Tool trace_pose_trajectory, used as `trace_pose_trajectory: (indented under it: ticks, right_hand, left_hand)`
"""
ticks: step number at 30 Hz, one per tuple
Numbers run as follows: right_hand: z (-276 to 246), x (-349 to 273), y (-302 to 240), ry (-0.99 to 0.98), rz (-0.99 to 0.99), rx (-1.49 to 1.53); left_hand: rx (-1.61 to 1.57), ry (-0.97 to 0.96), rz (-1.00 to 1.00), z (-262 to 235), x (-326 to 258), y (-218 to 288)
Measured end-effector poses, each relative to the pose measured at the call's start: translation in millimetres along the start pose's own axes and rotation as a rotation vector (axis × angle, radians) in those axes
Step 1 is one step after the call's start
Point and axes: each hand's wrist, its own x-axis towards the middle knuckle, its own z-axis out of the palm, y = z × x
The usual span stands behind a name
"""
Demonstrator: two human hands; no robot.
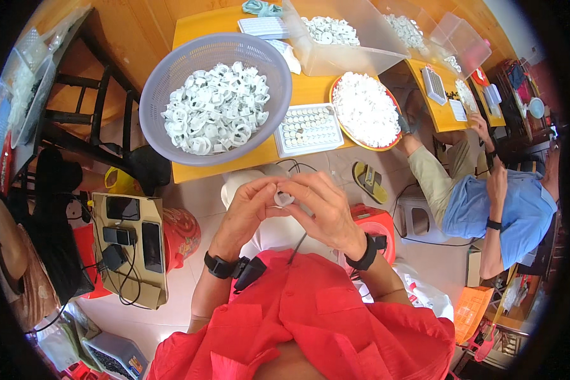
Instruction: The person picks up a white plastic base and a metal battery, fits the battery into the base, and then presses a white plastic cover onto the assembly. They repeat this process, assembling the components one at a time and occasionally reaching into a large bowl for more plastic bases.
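My left hand [247, 212] and my right hand [320, 206] meet in front of my chest, over my lap. Both pinch one small white ring-shaped plastic part [284, 199] between their fingertips. Just beyond them, on the orange table [190, 25], stands a lilac basket [164, 79] heaped with the same white parts [215, 107]. Right of the basket lies a white tray [308, 130] with rows of small round pieces. A red round plate [365, 109] piled with tiny white bits sits further right.
A clear plastic bin [342, 41] of white parts stands at the table's far side. A person in a blue shirt [506, 209] sits at right by another orange table [446, 95]. A cardboard box with phones and cables [130, 244] and a red stool [183, 231] stand at my left.
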Motion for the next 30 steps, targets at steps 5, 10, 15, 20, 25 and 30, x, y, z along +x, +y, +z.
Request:
trace_pose_trajectory:
  ticks: [5,10,15,20,25,30]
  right_hand:
    - [-4.8,1.2,8.6,-0.097,-0.048,0.08]
    - [-1.7,6.5,53.3,0.068,0.342,0.16]
    - [16.9,15.8,86.1,0.195,0.407,-0.038]
    - [28.0,20.0,93.3,0.187,0.39,-0.211]
    - [29.5,24.6,93.6,0.177,0.427,-0.182]
    - [31.2,24.9,94.8,0.233,0.396,-0.101]
  left_hand:
    - [-0.021,-0.061,-0.057,-16.9,0.4,-9.3]
    - [-0.096,-0.032,-0.065,-14.6,3.1,-6.7]
    - [-0.127,-0.009,-0.008,-8.9,3.8,-8.1]
    - [-0.136,0.011,0.029,-9.0,3.3,-7.0]
    - [-0.144,0.004,0.027,-9.8,5.0,-5.9]
    - [-0.155,0.019,0.037,-4.9,5.1,-4.5]
